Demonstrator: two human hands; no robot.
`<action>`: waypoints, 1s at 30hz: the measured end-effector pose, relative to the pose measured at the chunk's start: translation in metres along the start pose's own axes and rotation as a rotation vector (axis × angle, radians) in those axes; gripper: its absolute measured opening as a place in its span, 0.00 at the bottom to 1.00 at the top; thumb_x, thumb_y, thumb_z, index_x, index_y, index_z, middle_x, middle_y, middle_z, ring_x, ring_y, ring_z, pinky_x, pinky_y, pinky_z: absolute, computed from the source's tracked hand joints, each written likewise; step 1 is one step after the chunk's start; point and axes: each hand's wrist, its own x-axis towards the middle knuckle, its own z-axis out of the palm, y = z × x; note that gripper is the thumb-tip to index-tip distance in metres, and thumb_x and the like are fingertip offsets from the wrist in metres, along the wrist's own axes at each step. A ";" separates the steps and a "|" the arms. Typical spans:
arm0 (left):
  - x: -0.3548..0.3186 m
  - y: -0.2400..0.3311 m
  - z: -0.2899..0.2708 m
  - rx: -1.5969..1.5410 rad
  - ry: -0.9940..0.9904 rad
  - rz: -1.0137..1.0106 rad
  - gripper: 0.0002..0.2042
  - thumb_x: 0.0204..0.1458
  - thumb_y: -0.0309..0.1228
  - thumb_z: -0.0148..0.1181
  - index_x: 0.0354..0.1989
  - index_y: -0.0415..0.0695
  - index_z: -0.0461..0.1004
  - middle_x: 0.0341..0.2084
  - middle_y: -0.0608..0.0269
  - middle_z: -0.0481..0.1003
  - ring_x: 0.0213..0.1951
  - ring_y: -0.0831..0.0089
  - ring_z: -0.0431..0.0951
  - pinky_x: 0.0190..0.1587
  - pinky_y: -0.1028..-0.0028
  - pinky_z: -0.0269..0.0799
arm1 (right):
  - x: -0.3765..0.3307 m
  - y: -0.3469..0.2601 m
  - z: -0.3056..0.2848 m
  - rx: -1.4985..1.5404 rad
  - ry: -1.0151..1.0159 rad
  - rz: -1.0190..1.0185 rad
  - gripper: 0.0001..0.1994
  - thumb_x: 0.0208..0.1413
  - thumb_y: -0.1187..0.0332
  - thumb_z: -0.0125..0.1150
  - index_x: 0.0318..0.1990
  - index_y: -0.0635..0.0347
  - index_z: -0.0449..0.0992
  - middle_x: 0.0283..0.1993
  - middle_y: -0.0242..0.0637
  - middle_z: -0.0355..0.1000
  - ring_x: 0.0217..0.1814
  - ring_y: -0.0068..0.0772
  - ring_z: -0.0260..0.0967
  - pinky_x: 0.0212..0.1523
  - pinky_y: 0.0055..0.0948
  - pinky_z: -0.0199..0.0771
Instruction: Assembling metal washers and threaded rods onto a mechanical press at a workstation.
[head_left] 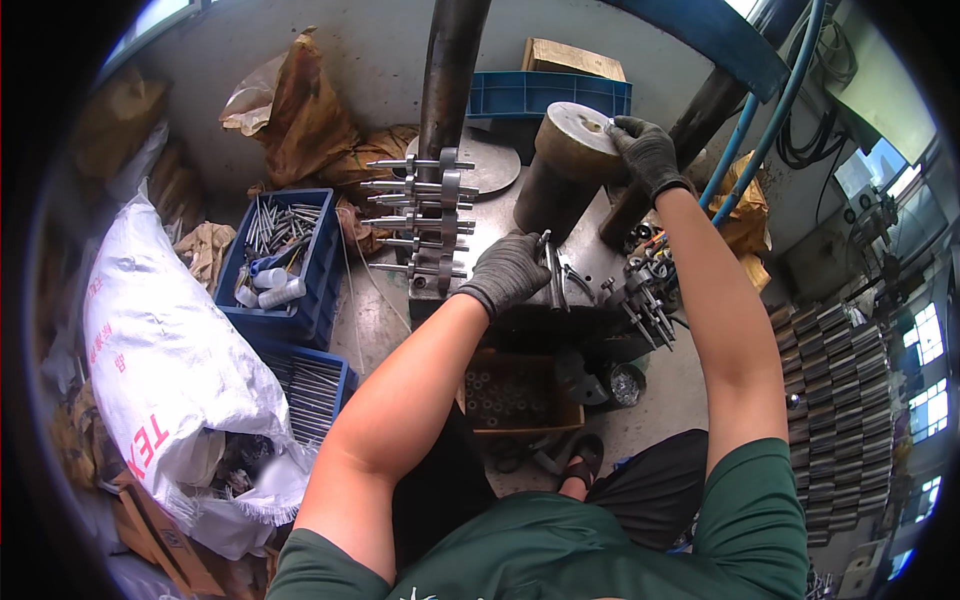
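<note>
A heavy steel cylinder with a wider round head (pixel 580 130) leans on the metal worktop (pixel 487 240). My right hand (pixel 650 158), in a dark grey glove, grips the edge of that head. Lower down, my gloved left hand (pixel 510 272) is closed at the cylinder's foot, its fingertips against a short metal rod (pixel 553 275). How firmly it holds the rod is partly hidden. Beside the rod lies a curved, dark-handled tool (pixel 578 282). A row of shafts with round collars (pixel 440 220) stands left of the cylinder, and more shaft parts (pixel 640 300) sit at the right edge.
Thick steel posts (pixel 452 80) rise behind the worktop. Blue bins (pixel 318 240) with rods and bottles, plus a white woven sack (pixel 170 350), stand at left. Below is a box of rings (pixel 525 400). Blue hoses (pixel 775 140) hang at right, near stacked metal tubes (pixel 835 420).
</note>
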 end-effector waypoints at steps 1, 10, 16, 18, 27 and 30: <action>-0.001 0.001 -0.001 0.092 0.053 0.033 0.18 0.44 0.34 0.61 0.45 0.40 0.79 0.41 0.42 0.79 0.47 0.48 0.80 0.53 0.58 0.75 | -0.001 -0.001 0.000 -0.047 -0.002 -0.020 0.18 0.61 0.54 0.62 0.51 0.56 0.83 0.49 0.46 0.81 0.52 0.45 0.79 0.58 0.37 0.76; 0.010 -0.013 0.013 0.012 -0.112 -0.124 0.19 0.47 0.36 0.61 0.44 0.37 0.80 0.39 0.38 0.80 0.45 0.48 0.82 0.52 0.58 0.77 | -0.012 -0.018 -0.001 -0.221 0.057 -0.033 0.19 0.62 0.55 0.59 0.53 0.55 0.82 0.51 0.48 0.80 0.55 0.50 0.77 0.62 0.41 0.74; 0.029 -0.053 0.037 -0.298 -0.158 -0.172 0.17 0.49 0.30 0.64 0.47 0.38 0.75 0.27 0.63 0.78 0.29 0.76 0.76 0.36 0.71 0.75 | -0.043 -0.003 -0.045 -0.070 0.133 -0.155 0.18 0.61 0.54 0.63 0.47 0.61 0.82 0.44 0.50 0.81 0.49 0.50 0.79 0.53 0.40 0.77; 0.024 -0.067 0.030 -0.363 -0.188 -0.149 0.18 0.47 0.31 0.68 0.47 0.39 0.75 0.28 0.63 0.78 0.30 0.75 0.76 0.37 0.70 0.76 | -0.083 -0.022 -0.067 0.043 -0.033 -0.141 0.18 0.62 0.54 0.63 0.41 0.64 0.82 0.39 0.49 0.81 0.42 0.49 0.80 0.46 0.39 0.78; -0.002 -0.039 0.036 -0.264 -0.179 -0.094 0.27 0.48 0.24 0.73 0.55 0.44 0.66 0.38 0.61 0.76 0.39 0.75 0.77 0.41 0.71 0.77 | -0.322 0.040 -0.083 0.150 -0.594 -0.299 0.14 0.68 0.61 0.54 0.45 0.62 0.80 0.41 0.50 0.77 0.47 0.55 0.75 0.47 0.46 0.75; -0.006 -0.032 0.030 -0.711 -0.239 -0.333 0.25 0.50 0.20 0.70 0.55 0.45 0.66 0.38 0.60 0.76 0.40 0.72 0.78 0.42 0.69 0.78 | -0.362 0.039 -0.075 0.137 -0.861 -0.151 0.17 0.68 0.58 0.53 0.52 0.60 0.80 0.45 0.51 0.78 0.49 0.55 0.75 0.50 0.46 0.76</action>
